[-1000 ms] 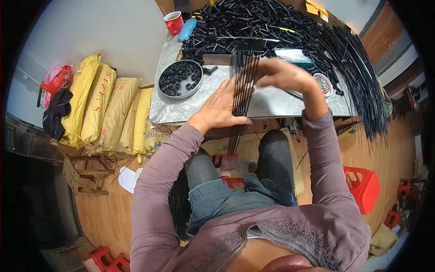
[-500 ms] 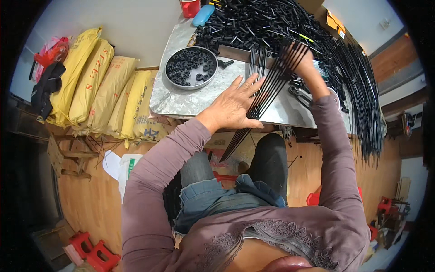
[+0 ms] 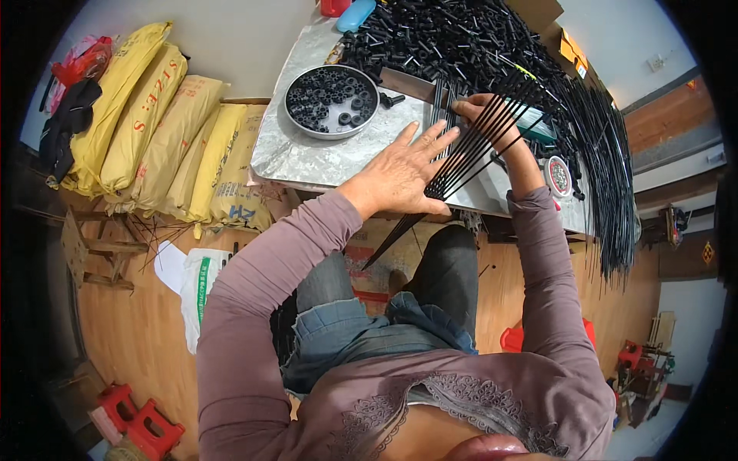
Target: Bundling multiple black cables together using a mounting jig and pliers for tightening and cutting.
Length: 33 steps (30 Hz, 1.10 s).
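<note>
Left hand (image 3: 403, 170) flat, fingers spread, pinning black rods (image 3: 469, 150) to table (image 3: 307, 157) edge for alignment; right hand (image 3: 484, 115) gripping rods' far ends, fanned

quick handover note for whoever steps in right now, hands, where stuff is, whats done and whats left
Left hand: flat, fingers spread, pressing the near ends of the thin black rods on the metal tabletop.
Right hand: grip closed around the far ends of the same fanned bundle.
Round tray of small black rings sits left of the rods; heap of short black tubes behind; long rods hang off the right edge.
Done: one bundle gathered.
Left: rods are splayed, not aligned.
</note>
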Motion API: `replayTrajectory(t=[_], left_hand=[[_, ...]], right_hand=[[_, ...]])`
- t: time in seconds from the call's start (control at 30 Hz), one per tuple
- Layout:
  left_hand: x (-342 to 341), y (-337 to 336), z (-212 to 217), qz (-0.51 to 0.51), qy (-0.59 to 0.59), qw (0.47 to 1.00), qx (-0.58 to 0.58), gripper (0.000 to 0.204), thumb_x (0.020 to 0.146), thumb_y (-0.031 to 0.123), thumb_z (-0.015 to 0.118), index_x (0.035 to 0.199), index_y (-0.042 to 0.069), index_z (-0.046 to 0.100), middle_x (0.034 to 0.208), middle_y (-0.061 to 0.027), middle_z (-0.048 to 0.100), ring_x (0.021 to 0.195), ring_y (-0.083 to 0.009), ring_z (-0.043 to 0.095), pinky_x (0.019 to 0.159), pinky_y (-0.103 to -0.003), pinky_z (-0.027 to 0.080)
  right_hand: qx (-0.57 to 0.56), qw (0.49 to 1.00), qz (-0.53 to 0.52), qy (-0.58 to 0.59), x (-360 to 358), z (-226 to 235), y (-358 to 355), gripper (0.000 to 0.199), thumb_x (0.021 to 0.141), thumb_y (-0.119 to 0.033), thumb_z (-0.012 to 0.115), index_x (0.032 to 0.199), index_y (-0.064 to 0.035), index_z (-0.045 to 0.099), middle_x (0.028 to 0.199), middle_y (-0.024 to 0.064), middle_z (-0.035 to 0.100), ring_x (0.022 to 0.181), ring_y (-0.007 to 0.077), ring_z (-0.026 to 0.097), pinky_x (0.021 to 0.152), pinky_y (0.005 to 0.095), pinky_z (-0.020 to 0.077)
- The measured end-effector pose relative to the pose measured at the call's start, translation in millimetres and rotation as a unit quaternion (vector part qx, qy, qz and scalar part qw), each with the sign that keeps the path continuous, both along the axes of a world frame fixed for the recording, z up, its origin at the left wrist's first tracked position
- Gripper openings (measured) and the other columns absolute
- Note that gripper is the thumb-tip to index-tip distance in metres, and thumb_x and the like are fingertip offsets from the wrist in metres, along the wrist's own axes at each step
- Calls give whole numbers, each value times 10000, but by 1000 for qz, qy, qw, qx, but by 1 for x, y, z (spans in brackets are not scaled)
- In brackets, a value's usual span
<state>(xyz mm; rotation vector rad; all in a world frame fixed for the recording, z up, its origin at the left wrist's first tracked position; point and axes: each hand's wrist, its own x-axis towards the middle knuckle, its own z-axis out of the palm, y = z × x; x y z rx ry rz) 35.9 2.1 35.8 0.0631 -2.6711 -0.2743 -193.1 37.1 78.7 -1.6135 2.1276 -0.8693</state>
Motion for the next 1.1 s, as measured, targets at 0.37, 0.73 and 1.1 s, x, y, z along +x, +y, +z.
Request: replayTrajectory(t=[0.37, 0.73, 1.1], left_hand=[[-2, 2, -5, -5, 34, 999, 11, 804, 749, 637, 580, 1261, 19, 545, 1505, -166, 278, 1419, -313, 195, 1127, -513, 214], [-1, -1, -9, -22, 34, 999, 28, 825, 725, 610, 633, 1256, -14, 540, 1509, -160, 268, 1414, -321, 202, 1125, -478, 247], [0, 0, -4, -27, 45, 996, 73, 863, 718, 573, 670, 1259, -74, 485, 1465, -220, 319, 1401, -354, 226, 1136, -452, 243]], right_hand=[[-76, 870, 129, 469, -34, -3, 14, 133, 806, -184, 584, 821, -72, 655, 648, 113, 618, 590, 251, 628, 513, 347, 475], [-93, 995, -34, -29, -37, -21, 17, 257, 868, -226, 621, 737, -12, 677, 590, 2, 574, 530, 75, 480, 465, 253, 351], [-137, 982, -86, 98, -26, -28, 3, 248, 851, -292, 598, 855, -59, 682, 745, 171, 657, 723, 384, 636, 596, 436, 479]])
